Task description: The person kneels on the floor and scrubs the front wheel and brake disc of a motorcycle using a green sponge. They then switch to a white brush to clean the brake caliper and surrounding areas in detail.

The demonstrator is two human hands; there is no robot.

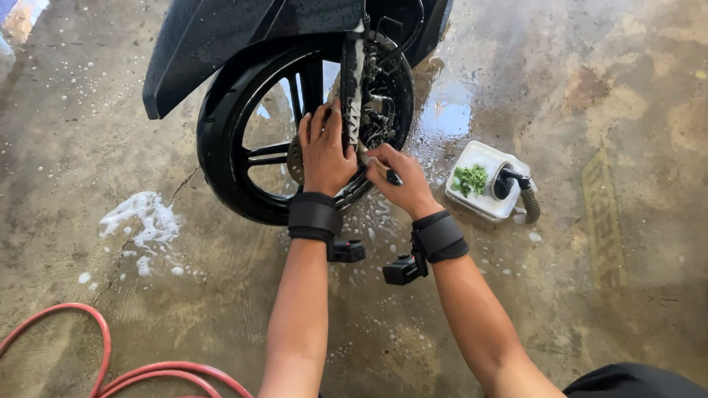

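Wet concrete floor (pixel 623 88), red hose (pixel 97 374), white container (pixel 482 186)

One view only: head-worn camera, set above and behind the hands, facing steeply down and forward over both forearms. Range close: left hand (pixel 325 154) and right hand (pixel 402 184) sit mid-frame, the wheel (pixel 242 140) just beyond them, wet concrete floor (pixel 607 89) on all sides. No second view to share ground with.

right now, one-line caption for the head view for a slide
Left hand braces a soapy scooter front wheel while the right hand works a small dark tool at the hub.
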